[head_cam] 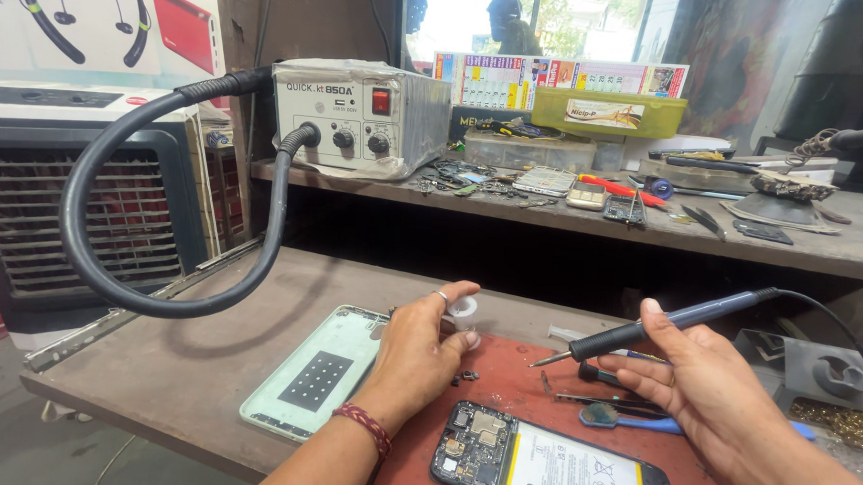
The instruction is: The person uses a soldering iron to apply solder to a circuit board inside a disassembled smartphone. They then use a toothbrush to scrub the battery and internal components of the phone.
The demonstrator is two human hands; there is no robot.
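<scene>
While the opened phone [548, 462] lies face down on the red mat [513, 370] with its battery and circuit board exposed, both hands work just above and behind it. To the phone's upper left, the left hand [418, 352] pinches a small white pot [463, 311] between thumb and forefinger, tilted up off the mat, seemingly so its mouth faces the iron. To the phone's upper right, the right hand [695, 376] holds a soldering iron [658, 327] pen-fashion, thumb pressing the grip against loosely curled fingers, its tip aimed leftward at the pot but apart from it; the cord trails off to the right. Left of the phone lies its pale green back cover [317, 372], inner side up, set aside within reach. Tweezers and a blue tool [626, 420] rest just right of the phone. Well behind it, on the shelf, stands a grey hot-air station [359, 116] with its black hose [117, 212] looping down.
</scene>
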